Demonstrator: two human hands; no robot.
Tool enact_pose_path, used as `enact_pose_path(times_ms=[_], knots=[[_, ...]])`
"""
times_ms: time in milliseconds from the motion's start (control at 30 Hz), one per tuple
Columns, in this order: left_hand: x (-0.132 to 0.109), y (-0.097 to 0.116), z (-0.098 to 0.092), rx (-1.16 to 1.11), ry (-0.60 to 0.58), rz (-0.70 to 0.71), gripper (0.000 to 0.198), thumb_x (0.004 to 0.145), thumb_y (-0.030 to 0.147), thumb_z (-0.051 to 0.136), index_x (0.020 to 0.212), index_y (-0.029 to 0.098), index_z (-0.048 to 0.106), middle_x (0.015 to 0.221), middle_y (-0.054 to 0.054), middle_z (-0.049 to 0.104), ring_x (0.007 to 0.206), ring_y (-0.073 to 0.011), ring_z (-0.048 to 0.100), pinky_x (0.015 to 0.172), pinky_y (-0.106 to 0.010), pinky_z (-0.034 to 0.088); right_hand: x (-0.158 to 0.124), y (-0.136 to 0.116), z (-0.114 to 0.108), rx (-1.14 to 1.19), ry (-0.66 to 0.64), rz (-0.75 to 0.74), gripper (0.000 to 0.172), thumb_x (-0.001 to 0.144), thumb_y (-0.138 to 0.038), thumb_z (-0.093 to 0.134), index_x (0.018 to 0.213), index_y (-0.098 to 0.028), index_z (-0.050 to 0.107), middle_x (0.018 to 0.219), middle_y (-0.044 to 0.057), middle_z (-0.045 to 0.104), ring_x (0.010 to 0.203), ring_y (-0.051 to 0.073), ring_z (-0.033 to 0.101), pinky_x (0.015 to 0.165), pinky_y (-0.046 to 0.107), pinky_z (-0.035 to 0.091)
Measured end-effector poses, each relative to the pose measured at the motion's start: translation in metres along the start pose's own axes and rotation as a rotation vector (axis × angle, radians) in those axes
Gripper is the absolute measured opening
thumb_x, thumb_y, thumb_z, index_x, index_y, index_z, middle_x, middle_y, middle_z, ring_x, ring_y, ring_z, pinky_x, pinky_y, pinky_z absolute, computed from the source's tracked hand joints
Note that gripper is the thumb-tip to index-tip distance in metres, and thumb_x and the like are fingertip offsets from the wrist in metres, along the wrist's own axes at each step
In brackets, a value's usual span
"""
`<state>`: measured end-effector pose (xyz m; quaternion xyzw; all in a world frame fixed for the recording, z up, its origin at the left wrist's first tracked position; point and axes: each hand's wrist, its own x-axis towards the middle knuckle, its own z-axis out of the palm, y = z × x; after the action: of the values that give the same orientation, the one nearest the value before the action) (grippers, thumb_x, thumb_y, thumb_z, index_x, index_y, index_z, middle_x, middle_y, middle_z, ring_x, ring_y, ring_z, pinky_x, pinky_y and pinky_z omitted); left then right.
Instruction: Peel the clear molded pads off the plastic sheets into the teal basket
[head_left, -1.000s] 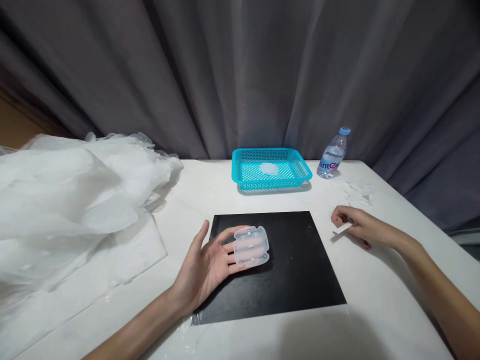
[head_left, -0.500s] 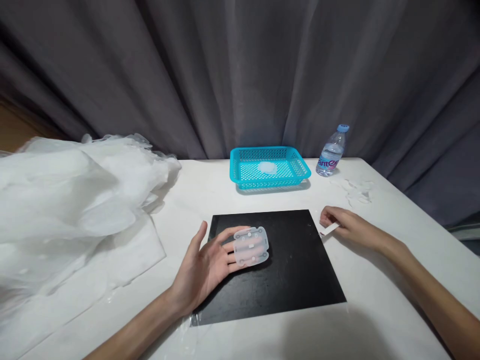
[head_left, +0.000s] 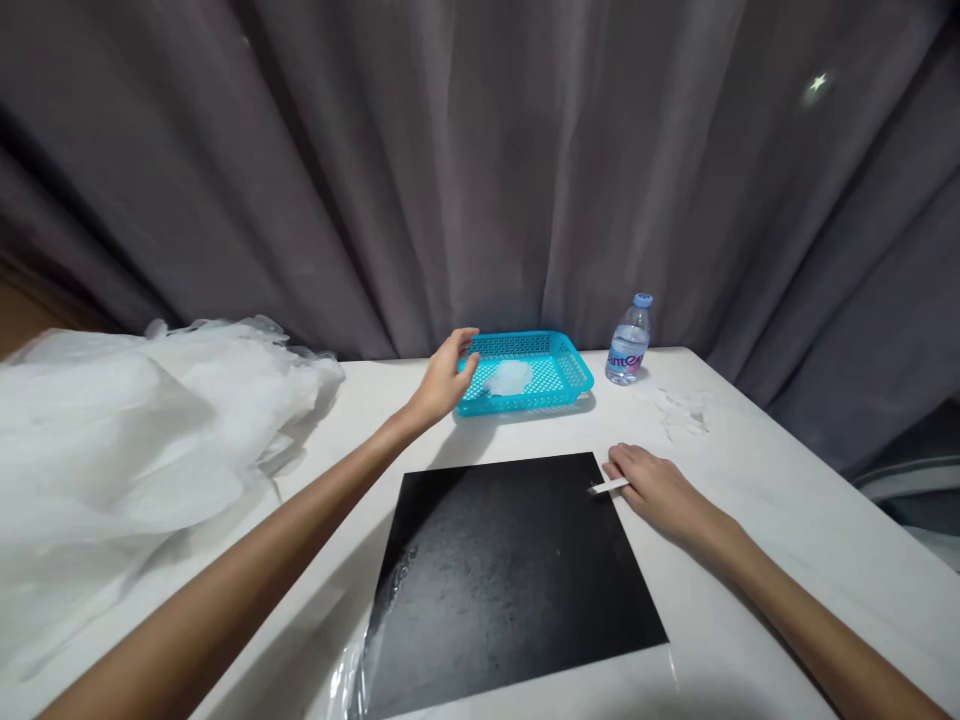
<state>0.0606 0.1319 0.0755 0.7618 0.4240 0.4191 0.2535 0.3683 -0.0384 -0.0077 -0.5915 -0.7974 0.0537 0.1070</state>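
Observation:
My left hand [head_left: 448,375] is over the left end of a turquoise plastic basket [head_left: 525,404], thumb and fingers apart, with nothing seen between them. Several thin translucent white plastic pieces [head_left: 510,377] lie together on the basket floor, just right of the thumb. My right hand [head_left: 651,482] rests at the right edge of a black mat [head_left: 517,580]. Its fingers are curled round a slim white craft knife [head_left: 613,485], whose small tip points left over the mat corner. Most of the handle is hidden by the hand.
A big heap of translucent white sheets [head_left: 150,430] covers the table's left side. A water bottle [head_left: 630,340] stands right of the basket, with thin white scraps [head_left: 682,412] in front of it. Clear film [head_left: 346,680] sticks out at the mat's lower left. A grey curtain [head_left: 495,180] hangs behind.
My left hand has gone from above the mat to the basket, and the clear plastic piece is off its fingers. My right hand still holds the knife. The view has shifted slightly.

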Motion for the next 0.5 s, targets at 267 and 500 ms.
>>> enact_pose_path(times_ms=[267,500], knots=[[-0.043,-0.018,-0.067,0.480,-0.097,0.085,0.034,0.095,0.051,0.051,0.104,0.022,0.067,0.112,-0.011,0.068,0.108,-0.0305,0.065,0.105,-0.046,0.047,-0.001,-0.001,0.004,-0.066,0.033,-0.038,0.022,0.109,-0.019,0.040,0.090,-0.023,0.048,0.093,0.006,0.068,0.083,0.023,0.066,0.068,0.032,0.041],[-0.063,-0.040,-0.169,0.874,0.015,-0.076,0.043,0.083,0.057,0.063,0.099,0.017,0.068,0.113,-0.021,0.067,0.115,-0.0452,0.057,0.109,-0.067,0.035,0.000,-0.003,0.002,-0.078,0.028,-0.038,0.022,0.109,-0.019,0.038,0.089,-0.024,0.045,0.093,0.006,0.068,0.085,0.024,0.067,0.067,0.033,0.042]])
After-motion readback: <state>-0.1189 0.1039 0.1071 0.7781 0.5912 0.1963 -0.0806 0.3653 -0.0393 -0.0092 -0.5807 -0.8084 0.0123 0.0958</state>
